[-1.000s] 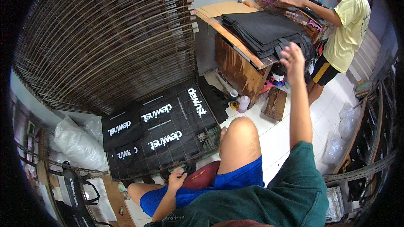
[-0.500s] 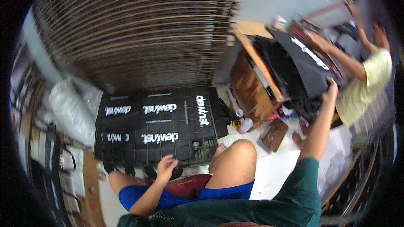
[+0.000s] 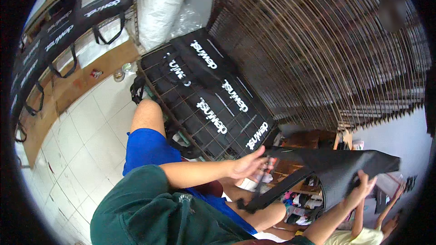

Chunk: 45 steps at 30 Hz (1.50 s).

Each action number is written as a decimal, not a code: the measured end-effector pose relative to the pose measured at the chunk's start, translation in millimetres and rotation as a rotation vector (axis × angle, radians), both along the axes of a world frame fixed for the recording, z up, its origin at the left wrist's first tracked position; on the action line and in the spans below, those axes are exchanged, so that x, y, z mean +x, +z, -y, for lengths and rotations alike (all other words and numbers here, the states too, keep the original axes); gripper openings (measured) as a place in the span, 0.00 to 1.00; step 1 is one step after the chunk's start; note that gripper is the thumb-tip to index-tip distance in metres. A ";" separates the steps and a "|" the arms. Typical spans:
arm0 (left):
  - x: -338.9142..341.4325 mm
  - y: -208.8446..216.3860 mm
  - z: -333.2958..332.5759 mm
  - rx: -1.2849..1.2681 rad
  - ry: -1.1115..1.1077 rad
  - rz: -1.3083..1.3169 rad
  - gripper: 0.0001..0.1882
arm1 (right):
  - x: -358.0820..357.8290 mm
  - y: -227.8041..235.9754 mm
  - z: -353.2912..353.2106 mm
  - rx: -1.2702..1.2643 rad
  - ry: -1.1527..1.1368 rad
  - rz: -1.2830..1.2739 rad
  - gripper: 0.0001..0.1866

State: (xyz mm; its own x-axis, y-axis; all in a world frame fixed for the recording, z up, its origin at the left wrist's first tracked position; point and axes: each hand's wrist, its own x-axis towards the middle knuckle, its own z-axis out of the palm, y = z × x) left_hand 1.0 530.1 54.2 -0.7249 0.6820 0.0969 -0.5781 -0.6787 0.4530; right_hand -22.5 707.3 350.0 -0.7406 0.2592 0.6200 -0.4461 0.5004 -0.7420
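My right hand (image 3: 361, 189) grips a black fabric bag (image 3: 338, 163) at its lower right, holding it up in the air. From the bag's near side a black strap handle (image 3: 284, 188) loops down toward my lap. My left hand (image 3: 249, 167) reaches to the bag's left end, its fingers stretched and spread beside a thin dark strap. Whether those fingertips touch the bag is blurred. In front of my knees, black printed panels with white lettering (image 3: 186, 109) lie under a metal wire grid (image 3: 218, 147).
A tall stack of wire racks (image 3: 313, 41) rises behind the panels. Black bags with handles (image 3: 63, 41) lie along a wooden bench (image 3: 81, 70) at left. A white plastic sack (image 3: 159, 9) stands at the back. At lower right a person in a yellow shirt (image 3: 359, 236) works nearby.
My view has swung to the left. My right hand has drawn the black bag off the pile near the other person, toward me. My left hand has come over to its left end.
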 end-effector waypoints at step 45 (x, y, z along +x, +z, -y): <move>27.2 -315.9 568.6 -1.210 0.971 0.605 0.30 | -130.8 -669.5 428.4 -0.386 0.337 1.029 0.40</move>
